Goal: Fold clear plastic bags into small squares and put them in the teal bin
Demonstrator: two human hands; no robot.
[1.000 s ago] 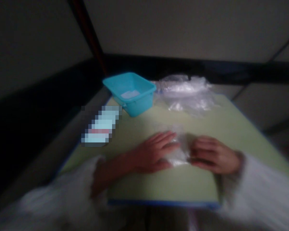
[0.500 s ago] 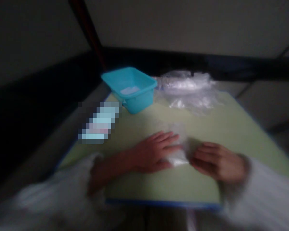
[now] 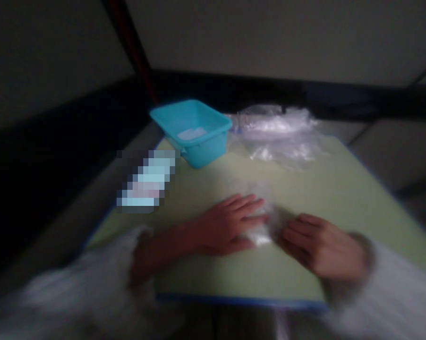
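Note:
A small clear plastic bag lies on the pale green tabletop in front of me. My left hand rests flat across its left part with the fingers spread, hiding some of it. At the bag's right edge is my right hand, its fingers curled together and pointing at the bag. The fingertips are in shadow, so whether they pinch the bag's edge or something else does not show.
A turquoise plastic basin with something white inside stands at the back left. Beside it lies a heap of clear plastic bags. A blurred-out, light flat object lies at the left edge. Blue trim borders the table.
My right hand has shifted very slightly down and toward me. My left hand stays in place on the bag.

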